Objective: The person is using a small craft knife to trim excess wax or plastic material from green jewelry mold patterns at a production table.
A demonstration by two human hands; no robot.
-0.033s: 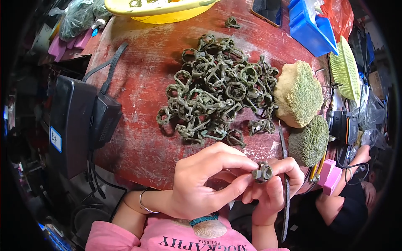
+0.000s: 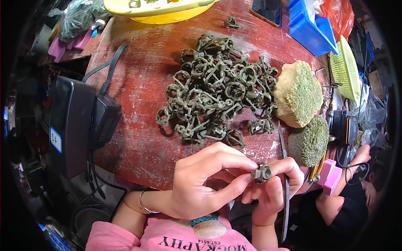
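Note:
Close to my body, over the near table edge, my left hand (image 2: pixel 205 178) pinches a small olive-green ring (image 2: pixel 262 172) with a chunky setting between thumb and index finger. My right hand (image 2: pixel 276 184) is closed beside it, its fingertips against or very near the ring. A slim dark metal file (image 2: pixel 286 213) runs through the right hand, its pointed tip up toward the pile and its other end down past the wrist. Beyond my hands lies a heap of similar green rings (image 2: pixel 217 92), tangled together on the red table (image 2: pixel 138 121).
Right of the heap are two rough greenish blocks (image 2: pixel 299 94), pink blocks (image 2: pixel 331 178), a blue bin (image 2: pixel 312 31) and a green basket (image 2: pixel 345 71). A yellow basin (image 2: pixel 167 16) and phone (image 2: pixel 268 10) sit far off. A black device (image 2: pixel 73 125) stands left. Another person's arm (image 2: pixel 335 205) is lower right.

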